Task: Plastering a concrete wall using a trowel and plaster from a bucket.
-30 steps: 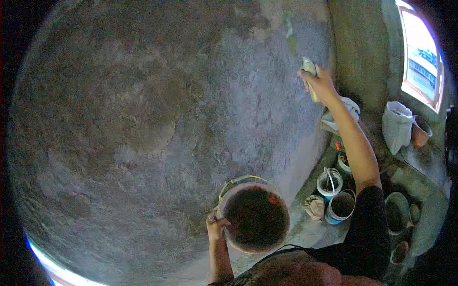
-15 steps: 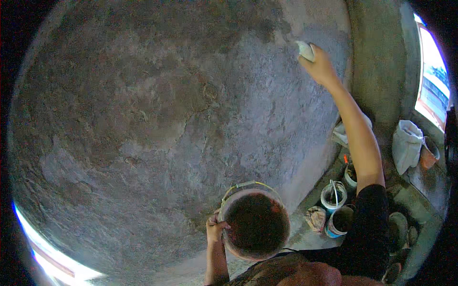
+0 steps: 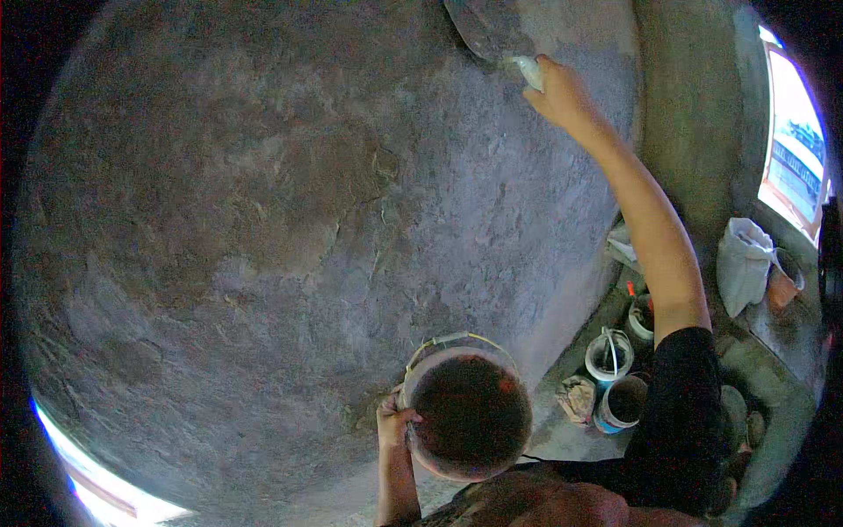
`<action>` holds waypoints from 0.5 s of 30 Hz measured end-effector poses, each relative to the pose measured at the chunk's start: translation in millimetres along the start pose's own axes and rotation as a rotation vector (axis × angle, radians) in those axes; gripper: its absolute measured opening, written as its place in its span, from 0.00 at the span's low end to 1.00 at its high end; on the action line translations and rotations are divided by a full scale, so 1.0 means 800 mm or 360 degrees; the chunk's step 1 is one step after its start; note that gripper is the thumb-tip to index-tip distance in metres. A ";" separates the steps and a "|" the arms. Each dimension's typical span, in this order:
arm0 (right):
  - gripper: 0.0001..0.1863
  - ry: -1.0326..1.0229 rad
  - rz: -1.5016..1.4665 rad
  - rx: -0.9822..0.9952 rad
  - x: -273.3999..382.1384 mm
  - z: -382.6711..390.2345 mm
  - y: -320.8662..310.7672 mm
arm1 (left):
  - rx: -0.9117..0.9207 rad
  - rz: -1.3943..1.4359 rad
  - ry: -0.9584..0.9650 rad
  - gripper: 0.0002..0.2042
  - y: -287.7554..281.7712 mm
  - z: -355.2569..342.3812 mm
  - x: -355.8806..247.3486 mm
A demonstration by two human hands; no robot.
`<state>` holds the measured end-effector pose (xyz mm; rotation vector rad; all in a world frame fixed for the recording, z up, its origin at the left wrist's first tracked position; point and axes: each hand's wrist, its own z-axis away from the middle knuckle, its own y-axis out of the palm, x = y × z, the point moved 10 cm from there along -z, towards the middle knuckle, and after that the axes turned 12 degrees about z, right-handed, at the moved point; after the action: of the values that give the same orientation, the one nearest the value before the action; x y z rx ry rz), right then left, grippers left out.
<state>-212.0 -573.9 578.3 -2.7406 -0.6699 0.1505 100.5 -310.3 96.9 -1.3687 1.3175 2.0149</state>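
My right hand (image 3: 562, 95) reaches far out at the upper right, with its fingers closed around the pale handle of a trowel (image 3: 474, 31). The dark blade of the trowel lies close to the rough grey wall (image 3: 290, 220); whether it touches is unclear. Low in the middle, my left hand (image 3: 395, 420) grips the rim of a round bucket (image 3: 428, 458), thumb over the edge. The bucket's wire handle with its pale grip rests along the far rim. Dark stuff fills the inside, too dim to make out.
Several small buckets, among them a white one with a handle (image 3: 606, 358) and a blue-and-white one (image 3: 608, 420), stand right of the bucket. Near them sits a crumpled paper bag (image 3: 576, 400). A white sack (image 3: 743, 263) leans beside an orange-brown pot (image 3: 784, 290). A bright window (image 3: 795, 149) opens at far right.
My right hand has moved left and slightly farther up the wall with the trowel, whose dark blade now shows. The left hand and the bucket have hardly moved.
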 end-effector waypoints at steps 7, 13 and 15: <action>0.20 0.0049 -0.0234 0.0010 -0.039 0.013 -0.003 | 0.0158 0.0026 0.0101 0.12 0.003 -0.009 -0.004; 0.18 0.0129 -0.0140 0.0035 -0.029 -0.022 -0.009 | 0.0161 -0.0017 0.0169 0.10 -0.029 -0.028 0.018; 0.19 0.0178 -0.0037 0.0110 0.005 -0.020 -0.002 | 0.0169 0.0036 0.0196 0.10 -0.034 -0.022 0.016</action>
<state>-206.0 -575.3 593.8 -2.6513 -0.6535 0.0148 123.3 -314.3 71.2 -1.4549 1.4770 1.8722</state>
